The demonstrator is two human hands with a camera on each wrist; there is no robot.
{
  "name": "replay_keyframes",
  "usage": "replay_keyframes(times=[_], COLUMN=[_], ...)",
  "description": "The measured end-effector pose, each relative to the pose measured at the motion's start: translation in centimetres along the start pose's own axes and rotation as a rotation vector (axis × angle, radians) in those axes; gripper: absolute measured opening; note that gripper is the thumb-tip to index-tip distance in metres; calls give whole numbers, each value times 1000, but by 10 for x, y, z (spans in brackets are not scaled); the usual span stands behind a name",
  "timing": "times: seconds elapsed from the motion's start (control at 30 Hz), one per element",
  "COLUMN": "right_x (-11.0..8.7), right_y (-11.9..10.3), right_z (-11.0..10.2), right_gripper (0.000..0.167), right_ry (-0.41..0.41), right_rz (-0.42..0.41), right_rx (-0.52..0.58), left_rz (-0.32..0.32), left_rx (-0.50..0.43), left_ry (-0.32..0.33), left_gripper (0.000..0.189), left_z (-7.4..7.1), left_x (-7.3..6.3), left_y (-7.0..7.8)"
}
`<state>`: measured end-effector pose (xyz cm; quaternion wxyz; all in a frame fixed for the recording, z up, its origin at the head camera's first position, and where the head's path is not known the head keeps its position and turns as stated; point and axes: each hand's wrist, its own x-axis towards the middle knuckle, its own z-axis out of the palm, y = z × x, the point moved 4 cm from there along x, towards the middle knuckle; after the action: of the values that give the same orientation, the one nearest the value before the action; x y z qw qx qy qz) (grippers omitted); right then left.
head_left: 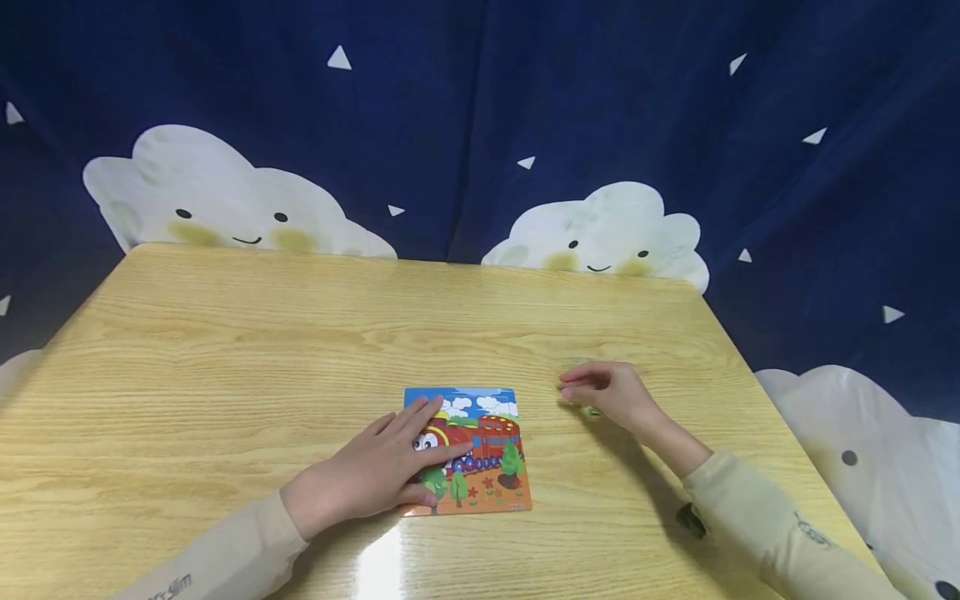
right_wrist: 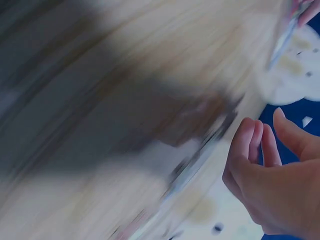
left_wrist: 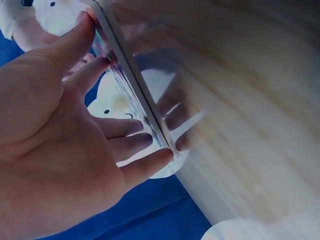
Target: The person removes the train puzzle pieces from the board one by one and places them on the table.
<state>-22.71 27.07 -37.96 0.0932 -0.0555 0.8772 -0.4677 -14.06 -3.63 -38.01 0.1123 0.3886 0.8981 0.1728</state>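
A square picture puzzle with a red train, trees and clouds lies flat on the wooden table. My left hand rests across its left half with the fingers spread, covering part of the train. In the left wrist view, the fingertips of that left hand touch the face of the thin puzzle board. To the right of the puzzle, my right hand hovers low with bent fingers. Just under it lies a small flat colourful piece, partly hidden. The right wrist view shows a gap between thumb and fingers, holding nothing.
The light wooden table runs back to a dark blue curtain printed with white clouds. A small dark object shows at the right sleeve. Light reflects off the table's front, below the puzzle.
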Motion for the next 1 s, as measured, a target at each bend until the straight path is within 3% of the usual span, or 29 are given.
replay_keyframes(times=[0.2, 0.47, 0.77, 1.0], right_x=[8, 11, 12, 15], right_y=[-30, -59, -73, -72], right_z=[51, 99, 122, 126], right_gripper=[33, 31, 27, 30], right_ry=[-149, -270, -324, -294], right_rz=[47, 70, 105, 133], right_rx=[205, 343, 420, 458], left_rz=[-18, -27, -37, -38], left_rx=[-15, 26, 54, 53], left_ry=[1, 43, 66, 54], left_gripper=[62, 60, 56, 55], left_z=[0, -4, -3, -2], left_x=[-2, -13, -22, -20], left_y=[-2, -12, -19, -18])
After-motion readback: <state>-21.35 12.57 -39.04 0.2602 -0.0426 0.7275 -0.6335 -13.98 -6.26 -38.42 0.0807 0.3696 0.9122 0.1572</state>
